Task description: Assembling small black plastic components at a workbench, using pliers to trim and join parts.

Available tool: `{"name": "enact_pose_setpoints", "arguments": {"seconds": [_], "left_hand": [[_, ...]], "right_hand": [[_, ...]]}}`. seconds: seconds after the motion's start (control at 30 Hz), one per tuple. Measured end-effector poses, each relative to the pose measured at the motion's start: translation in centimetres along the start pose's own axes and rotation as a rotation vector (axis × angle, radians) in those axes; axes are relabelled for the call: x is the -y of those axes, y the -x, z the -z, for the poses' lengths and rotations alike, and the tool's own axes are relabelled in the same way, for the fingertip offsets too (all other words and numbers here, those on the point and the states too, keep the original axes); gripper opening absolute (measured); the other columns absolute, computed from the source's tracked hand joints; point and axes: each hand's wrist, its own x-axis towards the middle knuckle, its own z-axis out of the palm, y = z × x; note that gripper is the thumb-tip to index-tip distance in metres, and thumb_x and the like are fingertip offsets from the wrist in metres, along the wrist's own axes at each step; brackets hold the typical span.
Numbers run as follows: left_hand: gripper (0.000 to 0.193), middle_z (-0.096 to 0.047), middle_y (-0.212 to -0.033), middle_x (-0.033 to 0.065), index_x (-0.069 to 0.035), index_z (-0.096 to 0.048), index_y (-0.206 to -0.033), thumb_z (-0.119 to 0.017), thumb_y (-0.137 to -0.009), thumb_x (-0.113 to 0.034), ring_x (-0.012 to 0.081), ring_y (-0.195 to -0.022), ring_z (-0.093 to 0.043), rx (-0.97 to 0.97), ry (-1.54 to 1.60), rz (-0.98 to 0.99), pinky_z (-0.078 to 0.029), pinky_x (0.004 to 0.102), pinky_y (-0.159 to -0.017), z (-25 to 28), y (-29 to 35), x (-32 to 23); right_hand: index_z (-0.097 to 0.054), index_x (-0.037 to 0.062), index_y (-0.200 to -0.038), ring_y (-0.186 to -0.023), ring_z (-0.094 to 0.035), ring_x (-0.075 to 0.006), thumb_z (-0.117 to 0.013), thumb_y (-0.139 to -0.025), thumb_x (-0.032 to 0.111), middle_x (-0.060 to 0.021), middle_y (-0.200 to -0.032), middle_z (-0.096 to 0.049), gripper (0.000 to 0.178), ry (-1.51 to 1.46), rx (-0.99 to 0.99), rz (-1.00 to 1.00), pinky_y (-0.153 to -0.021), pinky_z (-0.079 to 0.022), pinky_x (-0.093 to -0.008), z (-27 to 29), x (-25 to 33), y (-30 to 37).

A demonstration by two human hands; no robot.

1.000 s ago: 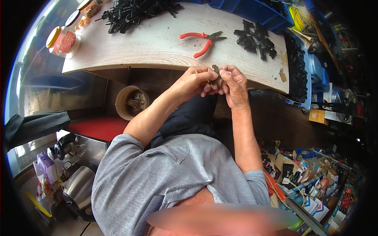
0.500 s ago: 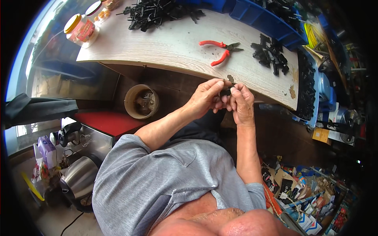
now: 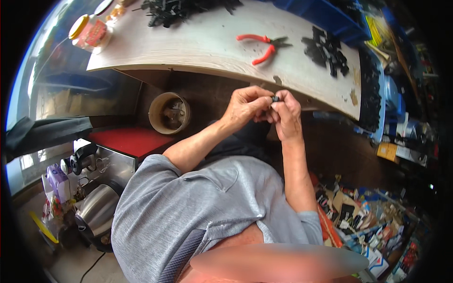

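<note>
while the fingers of our left hand (image 3: 247, 106) and right hand (image 3: 289, 117) are clamped on a small black piece (image 3: 275, 99) just off the table (image 3: 188, 45), we judge this one partway through. a large heap (image 3: 177, 10) and a smaller heap (image 3: 325, 52) of black parts flank the red-handled pliers (image 3: 267, 41), but we cannot tell which is done and which is left.

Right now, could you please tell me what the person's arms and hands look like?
The left hand and right hand wear no gloves, and no watch or bracelet shows. Both the left forearm and right forearm are bare. The left sleeve and right sleeve are short and grey, like the shirt.
</note>
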Motion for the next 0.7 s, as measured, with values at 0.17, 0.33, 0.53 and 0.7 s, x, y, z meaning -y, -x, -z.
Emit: {"name": "enact_pose_setpoints", "arguments": {"seconds": [0.17, 0.33, 0.53, 0.7], "left_hand": [[0.012, -0.058, -0.067, 0.0024, 0.0, -0.067, -0.1, -0.064, -0.093, -0.008, 0.0066, -0.053, -0.05, -0.018, -0.06, 0.042, -0.04, 0.022, -0.044, -0.5, -1.0, 1.5], [0.01, -0.048, -0.062, -0.0013, -0.005, -0.059, -0.078, -0.066, -0.083, -0.01, 0.0057, -0.047, -0.037, -0.103, 0.166, 0.418, -0.029, 0.0223, -0.04, -0.2, -2.2, 1.6], [0.009, -0.041, -0.06, -0.001, -0.007, -0.054, -0.073, -0.061, -0.076, -0.01, 0.0082, -0.046, -0.032, -0.32, 0.208, 0.494, -0.027, 0.0254, -0.038, -0.8, -2.4, 4.5], [0.009, -0.044, -0.056, 0.0, -0.009, -0.057, -0.072, -0.06, -0.078, -0.016, 0.0098, -0.041, -0.032, -0.347, 0.25, 0.653, -0.024, 0.0281, -0.038, -0.4, -2.3, 6.3]], "right_hand": [[-0.046, 0.0059, -0.089, -0.048, -0.037, -0.0058, -0.053, -0.084, 0.008, 0.0027, -0.061, -0.042, 0.009, 0.001, -0.01, -0.018, -0.046, -0.041, -0.0231, 2.3, -1.5, -0.6], [-0.046, 0.007, -0.089, -0.046, -0.038, -0.006, -0.054, -0.088, 0.012, 0.0025, -0.06, -0.043, 0.01, 0.002, -0.063, -0.05, -0.041, -0.049, -0.0285, 2.5, -2.9, -0.5], [-0.047, 0.0083, -0.082, -0.045, -0.041, -0.0068, -0.057, -0.087, 0.013, 0.001, -0.064, -0.046, 0.013, 0.01, -0.223, -0.1, -0.037, -0.048, -0.0302, 2.4, -5.3, 0.0], [-0.047, 0.0075, -0.083, -0.047, -0.044, -0.0073, -0.059, -0.087, 0.016, -0.0015, -0.069, -0.051, 0.016, 0.027, -0.272, -0.144, -0.038, -0.05, -0.0317, 3.0, -6.0, 0.6]]}}
